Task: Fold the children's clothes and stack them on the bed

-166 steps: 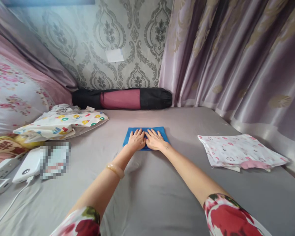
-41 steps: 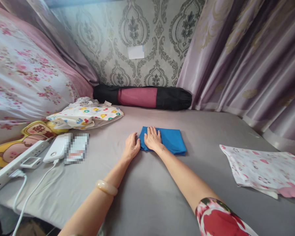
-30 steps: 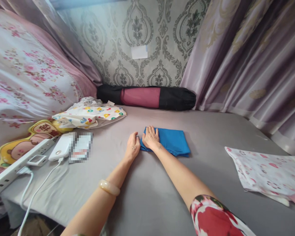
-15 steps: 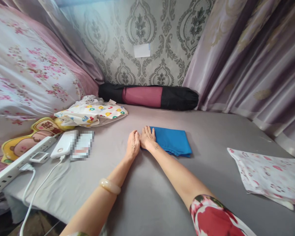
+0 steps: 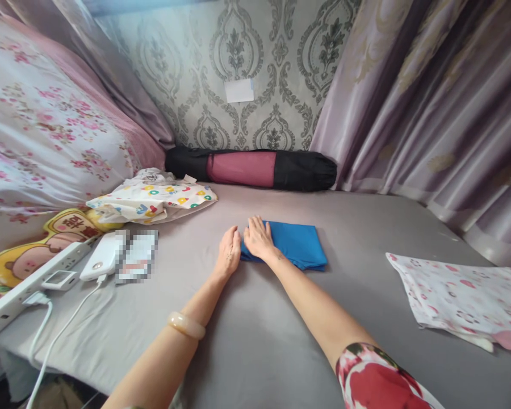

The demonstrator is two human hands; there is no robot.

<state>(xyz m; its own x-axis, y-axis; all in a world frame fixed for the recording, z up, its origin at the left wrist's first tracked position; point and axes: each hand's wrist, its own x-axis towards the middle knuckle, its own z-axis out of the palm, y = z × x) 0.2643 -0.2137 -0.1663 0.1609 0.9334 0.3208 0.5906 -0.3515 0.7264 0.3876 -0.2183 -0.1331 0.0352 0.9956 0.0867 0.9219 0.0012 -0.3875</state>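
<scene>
A blue cloth, folded into a flat rectangle, lies on the grey sheet in front of me. My right hand rests palm down on its left part, fingers stretched out. At the cloth's left edge my left hand stands on its side, fingers extended and nothing seen in it; whether it touches the cloth I cannot tell. A pale bangle circles my left wrist.
Right of the blue cloth lies a white patterned cloth. At left are a power strip, a white power bank with a cable, and a pig-printed cushion. A black and pink roll bag lies along the wall.
My right hand has shifted right over the blue cloth, away from my left hand, uncovering the cloth's left edge. The view has turned slightly.
</scene>
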